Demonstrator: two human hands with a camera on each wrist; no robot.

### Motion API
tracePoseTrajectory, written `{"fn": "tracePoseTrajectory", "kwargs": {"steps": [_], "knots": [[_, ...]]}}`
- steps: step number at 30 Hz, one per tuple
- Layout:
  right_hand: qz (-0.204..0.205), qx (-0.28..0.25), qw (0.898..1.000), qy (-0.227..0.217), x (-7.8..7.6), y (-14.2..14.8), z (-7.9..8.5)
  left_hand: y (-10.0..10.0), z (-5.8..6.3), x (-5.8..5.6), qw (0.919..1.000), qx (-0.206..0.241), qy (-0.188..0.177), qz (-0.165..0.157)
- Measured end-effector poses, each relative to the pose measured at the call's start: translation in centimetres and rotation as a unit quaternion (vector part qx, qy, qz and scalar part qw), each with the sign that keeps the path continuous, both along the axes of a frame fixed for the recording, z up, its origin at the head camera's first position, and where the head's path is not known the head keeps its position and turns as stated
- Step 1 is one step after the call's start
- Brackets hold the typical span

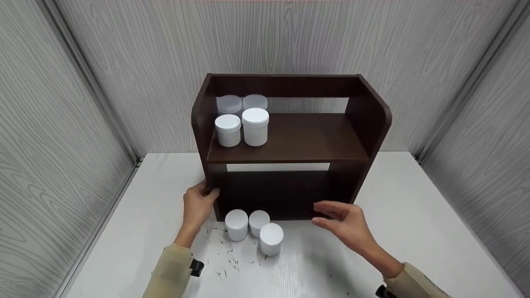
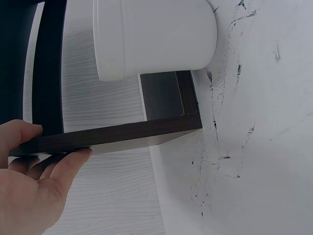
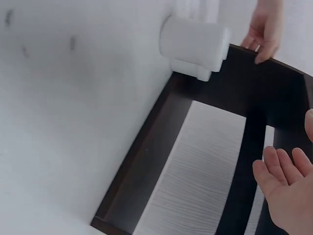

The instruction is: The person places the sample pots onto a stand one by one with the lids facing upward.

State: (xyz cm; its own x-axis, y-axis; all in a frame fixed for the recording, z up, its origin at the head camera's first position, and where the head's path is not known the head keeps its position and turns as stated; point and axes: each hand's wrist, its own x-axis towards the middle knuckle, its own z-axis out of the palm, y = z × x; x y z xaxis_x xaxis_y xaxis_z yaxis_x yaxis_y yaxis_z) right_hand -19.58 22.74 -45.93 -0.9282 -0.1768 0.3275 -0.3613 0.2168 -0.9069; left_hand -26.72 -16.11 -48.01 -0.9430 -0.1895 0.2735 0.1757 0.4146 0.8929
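My left hand (image 1: 198, 207) grips the left side panel of a dark brown two-tier shelf (image 1: 314, 138). In the left wrist view, that panel's edge (image 2: 122, 133) lies between the thumb and the curled fingers. My right hand (image 1: 345, 223) hovers before the shelf's lower right side, fingers and thumb apart and nothing between them. Three white lidded jars stand together on the table by the lower left front: a left one (image 1: 237, 225), a smaller one behind (image 1: 259, 222) and a front one (image 1: 271, 239). Several more, such as a tall jar (image 1: 255, 127), stand on the upper tier's left half.
The white table (image 1: 414, 231) bears dark scuff marks near the three jars. Wood-grain panels stand around it, with a back wall (image 1: 290, 37) behind the shelf and side walls (image 1: 54, 165) left and right.
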Motion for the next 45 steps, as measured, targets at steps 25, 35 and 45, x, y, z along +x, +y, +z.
{"fn": "tracePoseTrajectory", "kwargs": {"steps": [25,35,45], "knots": [[0.002,0.072,0.996,-0.056,0.6,2.8,-5.4,0.0,0.0,0.1,1.0000,0.007,0.000,-0.001],[0.022,0.090,0.993,-0.077,0.7,2.5,-6.1,0.1,0.0,0.1,0.9999,0.009,0.004,0.000],[0.048,0.076,0.993,-0.075,0.6,1.4,-6.2,0.1,0.1,0.1,1.0000,0.000,0.001,-0.005]]}}
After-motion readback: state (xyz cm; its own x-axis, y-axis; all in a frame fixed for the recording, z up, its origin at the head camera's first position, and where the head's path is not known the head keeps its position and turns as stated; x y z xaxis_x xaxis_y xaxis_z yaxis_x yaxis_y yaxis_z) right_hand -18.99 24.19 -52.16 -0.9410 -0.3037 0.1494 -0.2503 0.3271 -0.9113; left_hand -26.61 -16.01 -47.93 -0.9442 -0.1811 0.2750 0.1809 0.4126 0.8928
